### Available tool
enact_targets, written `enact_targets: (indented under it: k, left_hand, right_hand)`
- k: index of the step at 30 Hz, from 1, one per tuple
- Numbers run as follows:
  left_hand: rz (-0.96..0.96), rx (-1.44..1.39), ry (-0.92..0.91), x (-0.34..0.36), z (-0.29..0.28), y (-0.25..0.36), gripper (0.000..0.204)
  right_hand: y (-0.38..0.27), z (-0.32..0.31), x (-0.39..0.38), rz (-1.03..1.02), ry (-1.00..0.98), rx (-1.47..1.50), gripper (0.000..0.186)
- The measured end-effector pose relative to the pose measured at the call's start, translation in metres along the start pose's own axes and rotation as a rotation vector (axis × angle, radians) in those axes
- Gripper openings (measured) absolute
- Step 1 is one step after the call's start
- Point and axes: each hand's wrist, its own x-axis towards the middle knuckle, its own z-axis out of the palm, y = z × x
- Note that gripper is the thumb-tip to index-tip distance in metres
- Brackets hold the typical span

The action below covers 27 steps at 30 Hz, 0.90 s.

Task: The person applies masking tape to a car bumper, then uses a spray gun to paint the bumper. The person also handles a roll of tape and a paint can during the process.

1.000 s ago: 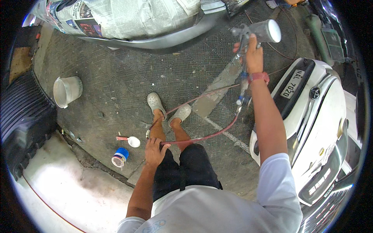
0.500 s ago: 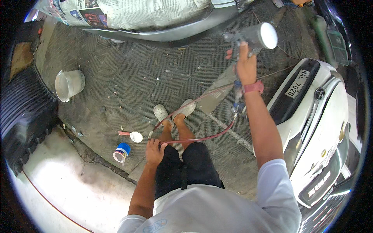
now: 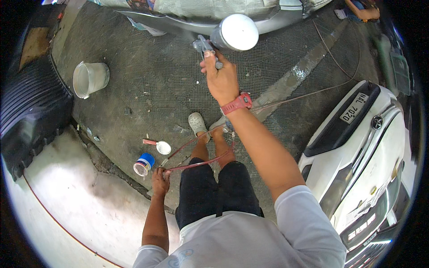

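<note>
My right hand (image 3: 222, 82), with a red watch on its wrist, is wrapped around the handle of a spray gun (image 3: 205, 46). A round cup with a white top (image 3: 240, 32) sits on the gun. The gun is held close to a grey car bumper (image 3: 178, 29) at the far side; the two look apart. Low on the left, my left hand (image 3: 161, 181) is closed around a thin red air hose (image 3: 196, 164). The hose runs across my legs toward the gun, its upper end partly hidden by my right forearm.
Newspaper (image 3: 201, 9) covers the car above the bumper. On the floor stand a pale bucket (image 3: 91, 79) and a blue-and-white tin (image 3: 144, 164), beside a round white lid (image 3: 163, 148). A white car front (image 3: 362, 165) is at right; a black ribbed liner (image 3: 31, 107) at left. Another person crouches far right.
My right hand has swept left with the spray gun, along the bumper. My left hand has shifted slightly left and down, still on the hose. The whole view has shifted a little.
</note>
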Motion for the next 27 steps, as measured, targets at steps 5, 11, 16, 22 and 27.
enact_targets:
  k: [5, 11, 16, 22, 27]
  left_hand:
    - [-0.009, 0.052, -0.014, -0.002, -0.006, -0.014, 0.044]
    - [0.086, 0.104, -0.047, 0.011, 0.003, 0.019, 0.044]
    - [0.181, -0.002, -0.043, 0.024, 0.022, 0.035, 0.046]
    - [0.059, 0.042, -0.098, 0.034, 0.034, 0.016, 0.049]
    - [0.033, 0.004, -0.052, 0.027, 0.031, -0.011, 0.05]
  right_hand:
    - [0.012, 0.007, -0.015, 0.194, -0.108, 0.151, 0.054]
    - [0.046, -0.067, -0.044, 0.273, 0.114, 0.065, 0.05]
    - [0.07, -0.133, -0.048, 0.253, 0.44, 0.205, 0.048]
    - [0.098, -0.135, -0.058, 0.225, 0.564, 0.185, 0.047]
    - [0.113, -0.069, -0.082, 0.231, 0.365, 0.196, 0.043]
